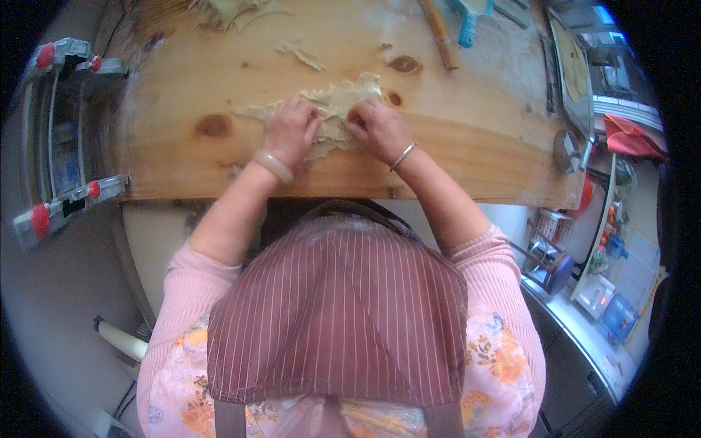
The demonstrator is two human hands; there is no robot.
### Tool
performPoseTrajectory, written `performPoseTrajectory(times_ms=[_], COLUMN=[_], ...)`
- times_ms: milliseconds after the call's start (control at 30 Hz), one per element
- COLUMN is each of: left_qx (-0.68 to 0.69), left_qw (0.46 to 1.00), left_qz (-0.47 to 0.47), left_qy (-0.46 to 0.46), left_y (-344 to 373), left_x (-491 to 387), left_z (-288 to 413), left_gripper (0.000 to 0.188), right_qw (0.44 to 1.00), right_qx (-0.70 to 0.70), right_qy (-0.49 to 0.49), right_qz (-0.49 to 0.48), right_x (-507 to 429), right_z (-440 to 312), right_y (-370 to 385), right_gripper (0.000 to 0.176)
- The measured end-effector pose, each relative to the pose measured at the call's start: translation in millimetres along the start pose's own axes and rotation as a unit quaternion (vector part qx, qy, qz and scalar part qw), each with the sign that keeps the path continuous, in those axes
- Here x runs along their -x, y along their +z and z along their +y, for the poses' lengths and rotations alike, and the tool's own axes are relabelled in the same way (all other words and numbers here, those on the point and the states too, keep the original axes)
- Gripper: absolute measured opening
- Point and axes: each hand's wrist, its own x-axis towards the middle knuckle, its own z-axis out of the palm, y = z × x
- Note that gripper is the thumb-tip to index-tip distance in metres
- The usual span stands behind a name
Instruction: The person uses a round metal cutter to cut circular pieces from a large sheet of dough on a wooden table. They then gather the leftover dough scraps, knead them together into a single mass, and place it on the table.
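Note:
A thin, ragged sheet of pale dough (342, 93) lies on the wooden worktable (164, 180) in front of me. My left hand (293, 128) rests on its left part with the fingers curled over the dough. On the right side, my right hand (378, 127) has its fingertips bent in and pinching the dough near its edge. The two hands are a little apart, with dough between them. A small torn dough strip (302, 55) lies farther back, and more ragged dough (230, 11) is at the table's far left.
A wooden rolling pin (439, 35) and a scraper with a teal handle (467, 33) lie at the back right. At the right edge stand a tray holding flat dough (572, 65) and a round metal object (566, 151). A metal rack (55, 137) borders the left side.

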Motion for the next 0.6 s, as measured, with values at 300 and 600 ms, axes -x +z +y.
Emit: performPoseTrajectory(times_ms=[300,600], left_qx=[0.018,0.012], left_qw=[0.999,0.999], left_qz=[0.011,0.023], left_qy=[0.035,0.027], left_y=[-2,23], left_x=[10,22], left_z=[17,30], left_gripper=[0.010,0.010], right_qw=[0.998,1.000], right_qx=[-0.059,0.003], right_qy=[-0.012,0.019], right_qz=[0.031,0.000], right_x=[-1,21], right_z=[11,9], right_y=[-3,-16], right_gripper=[0.011,0.010])
